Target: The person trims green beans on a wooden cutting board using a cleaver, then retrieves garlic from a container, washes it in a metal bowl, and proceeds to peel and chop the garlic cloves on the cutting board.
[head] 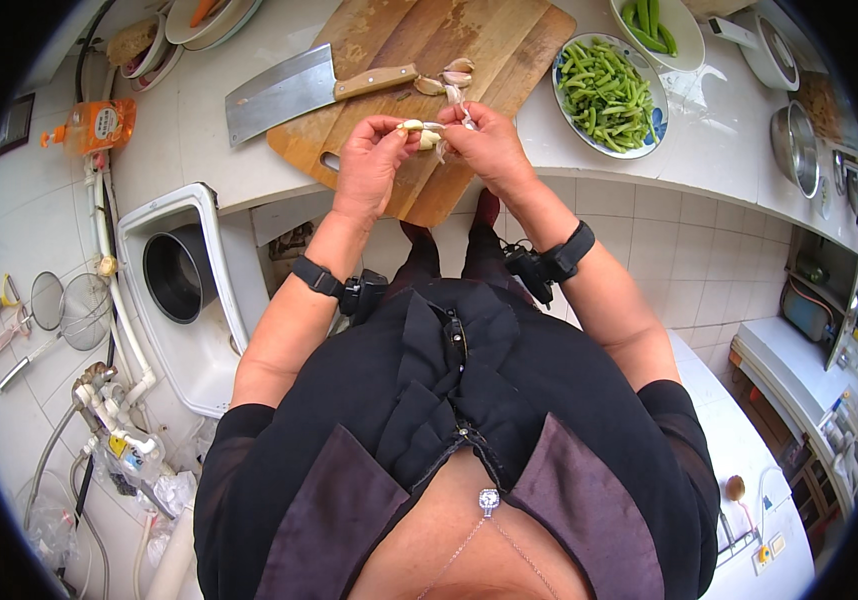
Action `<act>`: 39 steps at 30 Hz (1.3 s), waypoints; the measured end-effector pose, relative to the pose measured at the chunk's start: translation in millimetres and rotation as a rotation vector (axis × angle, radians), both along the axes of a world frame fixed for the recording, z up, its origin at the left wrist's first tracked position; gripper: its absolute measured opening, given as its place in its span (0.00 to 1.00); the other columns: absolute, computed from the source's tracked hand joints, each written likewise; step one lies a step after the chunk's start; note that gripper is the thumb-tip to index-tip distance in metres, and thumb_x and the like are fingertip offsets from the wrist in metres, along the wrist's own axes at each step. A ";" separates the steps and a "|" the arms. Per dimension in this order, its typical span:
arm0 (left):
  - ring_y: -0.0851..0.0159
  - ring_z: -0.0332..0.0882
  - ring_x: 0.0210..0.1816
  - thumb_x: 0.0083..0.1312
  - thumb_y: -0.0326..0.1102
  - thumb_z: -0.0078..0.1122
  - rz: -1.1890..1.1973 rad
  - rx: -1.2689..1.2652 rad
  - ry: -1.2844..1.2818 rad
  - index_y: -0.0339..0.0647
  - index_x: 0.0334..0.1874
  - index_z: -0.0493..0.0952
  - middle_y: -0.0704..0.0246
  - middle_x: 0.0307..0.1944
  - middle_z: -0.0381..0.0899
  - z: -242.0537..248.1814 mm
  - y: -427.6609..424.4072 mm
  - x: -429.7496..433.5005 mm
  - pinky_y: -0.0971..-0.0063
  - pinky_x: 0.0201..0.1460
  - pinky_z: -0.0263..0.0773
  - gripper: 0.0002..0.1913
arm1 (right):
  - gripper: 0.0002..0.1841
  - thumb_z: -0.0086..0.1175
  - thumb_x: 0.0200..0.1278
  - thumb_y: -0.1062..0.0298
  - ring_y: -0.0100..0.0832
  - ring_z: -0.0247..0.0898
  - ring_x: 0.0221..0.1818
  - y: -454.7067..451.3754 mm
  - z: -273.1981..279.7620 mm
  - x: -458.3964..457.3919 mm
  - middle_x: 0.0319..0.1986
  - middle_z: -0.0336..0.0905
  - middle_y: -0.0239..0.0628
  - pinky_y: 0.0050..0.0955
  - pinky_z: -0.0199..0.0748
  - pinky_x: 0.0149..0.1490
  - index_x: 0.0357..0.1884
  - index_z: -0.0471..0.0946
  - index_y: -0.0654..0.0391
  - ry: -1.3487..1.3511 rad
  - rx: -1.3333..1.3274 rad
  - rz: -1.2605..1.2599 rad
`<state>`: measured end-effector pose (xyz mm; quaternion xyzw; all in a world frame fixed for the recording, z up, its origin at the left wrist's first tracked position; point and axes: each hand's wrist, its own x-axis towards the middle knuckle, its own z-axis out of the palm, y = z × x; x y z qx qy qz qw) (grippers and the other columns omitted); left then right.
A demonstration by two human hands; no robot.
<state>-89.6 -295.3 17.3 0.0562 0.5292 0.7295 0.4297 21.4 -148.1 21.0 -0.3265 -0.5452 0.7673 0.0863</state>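
Note:
Between its thumb and fingers my left hand (375,159) pinches a garlic clove (412,125), largely peeled. My right hand (490,146) grips loose papery garlic skin (456,97) right beside that clove. Both hands are above the near part of a wooden cutting board (429,196). Another pale peeled clove (429,139) shows below the fingers, on the board. Unpeeled garlic cloves (459,71) lie beyond the hands, by the wooden handle of a cleaver (283,91), whose blade reaches past the board's left edge.
On the counter's right stand a plate of cut green beans (603,94), a bowl of green pods (688,56) and a metal bowl (795,148). Left are an orange soap bottle (103,127) and a white sink (133,225) holding a dark pot (178,274). The board overhangs the counter edge.

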 end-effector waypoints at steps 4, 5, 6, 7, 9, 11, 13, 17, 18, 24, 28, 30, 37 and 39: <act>0.68 0.83 0.47 0.76 0.25 0.53 -0.068 0.138 -0.119 0.37 0.51 0.74 0.64 0.49 0.82 0.4 -6.3 -2.2 0.74 0.53 0.79 0.06 | 0.10 0.55 0.64 0.76 0.18 0.73 0.31 3.1 5.3 2.6 0.32 0.79 0.29 0.18 0.71 0.38 0.46 0.80 0.62 0.021 -0.158 0.038; 0.68 0.83 0.47 0.76 0.24 0.52 -0.084 0.141 -0.107 0.37 0.52 0.74 0.64 0.49 0.82 0.8 -6.9 -1.9 0.74 0.53 0.79 0.06 | 0.09 0.56 0.65 0.75 0.18 0.73 0.32 2.7 6.6 3.4 0.33 0.79 0.29 0.18 0.71 0.39 0.46 0.80 0.62 0.031 -0.180 0.047; 0.68 0.83 0.47 0.76 0.24 0.51 -0.101 0.145 -0.096 0.37 0.52 0.73 0.64 0.49 0.82 1.1 -7.1 -1.7 0.73 0.54 0.79 0.06 | 0.09 0.56 0.66 0.75 0.18 0.73 0.33 1.6 7.5 3.8 0.33 0.80 0.29 0.18 0.71 0.39 0.47 0.80 0.62 0.025 -0.206 0.052; 0.68 0.82 0.47 0.76 0.24 0.51 -0.106 0.141 -0.085 0.38 0.52 0.74 0.64 0.49 0.82 1.4 -6.9 -1.4 0.73 0.54 0.79 0.06 | 0.08 0.56 0.67 0.74 0.18 0.73 0.33 0.6 8.1 4.2 0.34 0.80 0.29 0.17 0.71 0.40 0.47 0.80 0.62 0.052 -0.238 0.061; 0.68 0.82 0.47 0.76 0.24 0.51 -0.116 0.128 -0.070 0.38 0.52 0.74 0.65 0.49 0.81 1.7 -6.7 -0.8 0.73 0.55 0.79 0.06 | 0.08 0.58 0.69 0.72 0.19 0.74 0.35 -2.8 7.6 4.8 0.35 0.81 0.30 0.18 0.72 0.42 0.47 0.80 0.62 0.098 -0.181 0.067; 0.68 0.82 0.47 0.75 0.24 0.53 -0.129 0.132 -0.059 0.38 0.52 0.75 0.65 0.49 0.81 1.4 -6.3 -0.5 0.73 0.55 0.78 0.07 | 0.08 0.60 0.70 0.71 0.19 0.75 0.36 -4.6 5.5 5.4 0.36 0.81 0.30 0.19 0.74 0.43 0.47 0.80 0.62 0.127 -0.117 0.086; 0.69 0.81 0.46 0.74 0.24 0.55 -0.140 0.127 -0.049 0.38 0.52 0.75 0.65 0.49 0.81 0.6 -6.1 0.1 0.73 0.55 0.78 0.08 | 0.08 0.61 0.70 0.70 0.20 0.76 0.37 -4.5 2.6 5.2 0.37 0.82 0.30 0.19 0.75 0.44 0.46 0.80 0.62 0.109 -0.041 0.117; 0.68 0.81 0.46 0.73 0.25 0.60 -0.114 0.092 -0.050 0.39 0.54 0.75 0.65 0.47 0.82 -1.6 -5.2 2.2 0.74 0.53 0.79 0.10 | 0.06 0.63 0.67 0.71 0.19 0.76 0.34 -7.1 -1.0 3.5 0.32 0.82 0.28 0.20 0.75 0.41 0.41 0.82 0.62 0.136 0.085 0.102; 0.68 0.81 0.46 0.72 0.25 0.61 -0.100 0.089 -0.060 0.39 0.54 0.75 0.65 0.47 0.82 -2.0 -4.9 2.4 0.74 0.53 0.79 0.11 | 0.06 0.63 0.67 0.71 0.19 0.76 0.34 -7.0 -1.1 3.5 0.32 0.82 0.28 0.20 0.75 0.41 0.41 0.82 0.62 0.143 0.082 0.109; 0.68 0.83 0.46 0.73 0.26 0.59 -0.117 0.101 -0.251 0.38 0.58 0.73 0.62 0.50 0.83 -0.8 -6.1 -1.4 0.74 0.53 0.80 0.13 | 0.04 0.58 0.71 0.75 0.20 0.76 0.36 -3.3 1.6 6.3 0.35 0.80 0.29 0.20 0.75 0.42 0.44 0.78 0.62 0.176 -0.058 0.134; 0.67 0.83 0.46 0.74 0.26 0.59 -0.155 0.064 -0.216 0.37 0.59 0.72 0.62 0.50 0.83 0.2 -7.5 -4.7 0.75 0.52 0.81 0.14 | 0.03 0.57 0.71 0.75 0.20 0.75 0.35 -2.6 0.4 7.3 0.34 0.80 0.29 0.19 0.74 0.41 0.44 0.78 0.62 0.183 -0.197 0.103; 0.68 0.83 0.47 0.73 0.27 0.59 -0.142 -0.023 -0.084 0.36 0.59 0.72 0.62 0.50 0.83 -0.1 -7.5 -7.0 0.74 0.52 0.81 0.14 | 0.04 0.57 0.72 0.74 0.20 0.75 0.35 -2.4 -0.9 7.6 0.35 0.80 0.29 0.19 0.74 0.41 0.45 0.78 0.62 0.117 -0.141 0.053; 0.61 0.82 0.47 0.66 0.30 0.66 -0.277 -0.455 1.141 0.38 0.50 0.80 0.61 0.50 0.82 -1.9 10.5 -17.7 0.70 0.50 0.77 0.12 | 0.09 0.54 0.72 0.74 0.20 0.74 0.34 8.2 -3.5 16.3 0.36 0.80 0.29 0.19 0.74 0.41 0.51 0.79 0.62 -0.020 -0.058 -0.020; 0.54 0.80 0.49 0.63 0.29 0.67 -0.150 -0.348 1.475 0.40 0.49 0.81 0.59 0.49 0.80 -2.8 24.8 -20.9 0.66 0.51 0.76 0.13 | 0.08 0.53 0.71 0.74 0.20 0.74 0.35 11.9 -4.2 20.6 0.37 0.80 0.30 0.19 0.73 0.41 0.49 0.79 0.60 -0.027 -0.091 -0.014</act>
